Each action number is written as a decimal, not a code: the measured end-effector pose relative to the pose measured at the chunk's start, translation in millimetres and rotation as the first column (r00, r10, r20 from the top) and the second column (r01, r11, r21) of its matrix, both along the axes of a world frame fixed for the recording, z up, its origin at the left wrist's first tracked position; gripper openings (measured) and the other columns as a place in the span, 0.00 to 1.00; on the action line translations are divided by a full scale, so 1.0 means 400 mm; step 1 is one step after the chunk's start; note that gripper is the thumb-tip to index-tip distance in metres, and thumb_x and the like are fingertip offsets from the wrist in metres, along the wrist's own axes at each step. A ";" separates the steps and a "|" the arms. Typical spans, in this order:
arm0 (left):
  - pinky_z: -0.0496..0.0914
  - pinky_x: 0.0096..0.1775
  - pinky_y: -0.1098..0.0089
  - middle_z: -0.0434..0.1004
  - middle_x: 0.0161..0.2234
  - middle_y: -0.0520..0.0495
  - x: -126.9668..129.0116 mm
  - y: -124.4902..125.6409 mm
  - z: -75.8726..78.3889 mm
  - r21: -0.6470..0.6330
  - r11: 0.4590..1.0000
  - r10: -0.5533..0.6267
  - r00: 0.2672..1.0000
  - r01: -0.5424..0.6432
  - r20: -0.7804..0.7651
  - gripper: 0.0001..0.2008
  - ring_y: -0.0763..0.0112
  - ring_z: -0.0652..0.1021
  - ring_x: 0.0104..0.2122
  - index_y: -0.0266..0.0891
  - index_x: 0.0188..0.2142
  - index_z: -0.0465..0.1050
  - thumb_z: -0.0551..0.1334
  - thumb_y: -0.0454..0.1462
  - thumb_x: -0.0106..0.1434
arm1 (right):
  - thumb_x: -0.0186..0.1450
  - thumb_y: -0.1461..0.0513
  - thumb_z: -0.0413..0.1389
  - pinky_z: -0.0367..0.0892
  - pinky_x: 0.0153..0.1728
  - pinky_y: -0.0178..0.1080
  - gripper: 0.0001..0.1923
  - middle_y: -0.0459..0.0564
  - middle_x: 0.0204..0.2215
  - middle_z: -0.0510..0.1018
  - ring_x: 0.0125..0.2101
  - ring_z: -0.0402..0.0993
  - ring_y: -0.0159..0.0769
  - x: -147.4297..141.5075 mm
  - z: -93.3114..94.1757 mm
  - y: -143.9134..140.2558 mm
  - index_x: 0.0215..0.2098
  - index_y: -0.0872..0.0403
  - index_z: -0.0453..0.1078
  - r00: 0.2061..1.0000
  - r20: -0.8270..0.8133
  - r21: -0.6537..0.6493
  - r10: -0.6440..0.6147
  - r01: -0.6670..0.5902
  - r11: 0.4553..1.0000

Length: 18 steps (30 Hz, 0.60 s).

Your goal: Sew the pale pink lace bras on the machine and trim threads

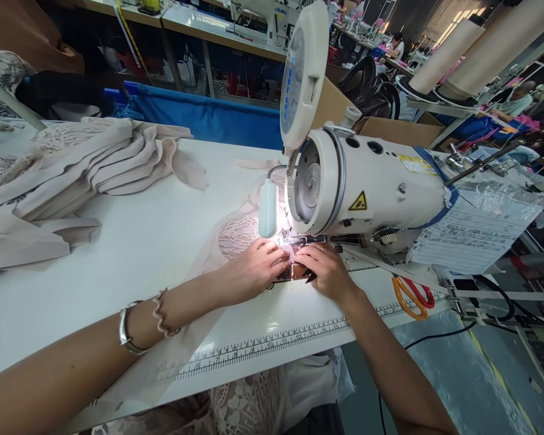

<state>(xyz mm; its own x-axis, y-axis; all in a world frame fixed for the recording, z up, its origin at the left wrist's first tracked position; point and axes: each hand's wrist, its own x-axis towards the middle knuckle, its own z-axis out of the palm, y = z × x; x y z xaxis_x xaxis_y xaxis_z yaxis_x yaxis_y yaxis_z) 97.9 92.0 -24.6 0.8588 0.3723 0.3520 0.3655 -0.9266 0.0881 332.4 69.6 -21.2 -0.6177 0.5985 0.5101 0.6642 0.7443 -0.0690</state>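
Observation:
A white sewing machine (372,175) stands with its round end cover (304,72) swung up. Under its lit needle area lies pale pink lace fabric (238,235), spread leftward over the table. My left hand (260,272) is just left of the needle, its fingers bent together on the fabric's edge. To the right, my right hand (329,272) has its fingers closed on the fabric close to the presser foot. A small dark pointed piece shows under my right thumb; its kind is unclear. Glare and the fingers hide the exact grip.
A light blue lamp (267,208) hangs beside the needle. Layered pale fabric pieces (104,157) lie at the left of the white table (163,229). Orange-handled scissors (408,299) are at right, near a ruler strip (272,343). Thread cones (448,54) stand behind.

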 end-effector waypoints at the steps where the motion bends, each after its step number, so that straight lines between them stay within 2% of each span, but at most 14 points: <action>1: 0.64 0.45 0.59 0.77 0.47 0.37 -0.001 0.002 -0.001 -0.003 1.000 0.008 1.000 -0.008 -0.004 0.19 0.58 0.75 0.43 0.33 0.54 0.71 0.53 0.24 0.67 | 0.66 0.73 0.49 0.70 0.41 0.39 0.16 0.51 0.34 0.82 0.37 0.75 0.38 0.001 0.002 0.000 0.40 0.54 0.77 1.000 -0.006 -0.001 0.013 -0.013 1.000; 4: 0.64 0.48 0.58 0.77 0.49 0.38 -0.002 0.009 -0.003 -0.004 0.999 0.033 0.999 -0.033 -0.006 0.19 0.59 0.75 0.45 0.36 0.54 0.71 0.53 0.24 0.68 | 0.68 0.72 0.50 0.70 0.40 0.39 0.16 0.50 0.34 0.81 0.36 0.75 0.37 0.006 0.002 0.001 0.41 0.53 0.78 1.000 -0.006 -0.010 0.003 -0.003 1.000; 9: 0.65 0.46 0.60 0.77 0.48 0.36 -0.009 0.026 -0.005 0.024 0.998 0.055 0.998 -0.054 -0.018 0.15 0.59 0.76 0.43 0.34 0.52 0.72 0.51 0.26 0.71 | 0.65 0.75 0.47 0.71 0.42 0.38 0.24 0.51 0.38 0.81 0.39 0.76 0.37 0.014 -0.015 0.001 0.50 0.52 0.77 0.996 0.032 -0.080 -0.079 0.081 0.993; 12: 0.66 0.48 0.58 0.77 0.47 0.36 -0.015 0.037 0.000 0.037 0.997 0.067 0.998 -0.066 -0.022 0.17 0.60 0.77 0.41 0.33 0.51 0.72 0.47 0.26 0.72 | 0.63 0.76 0.46 0.71 0.42 0.38 0.28 0.51 0.40 0.80 0.39 0.75 0.38 0.014 -0.023 0.001 0.53 0.51 0.76 0.991 0.059 -0.110 -0.124 0.130 0.985; 18: 0.60 0.57 0.51 0.79 0.46 0.41 -0.023 0.065 0.011 -0.068 0.992 0.102 0.994 -0.103 -0.030 0.23 0.63 0.77 0.42 0.39 0.52 0.73 0.43 0.25 0.71 | 0.58 0.77 0.45 0.72 0.41 0.40 0.34 0.52 0.41 0.80 0.40 0.74 0.41 0.010 -0.026 0.001 0.57 0.52 0.73 0.984 0.093 -0.149 -0.149 0.162 0.976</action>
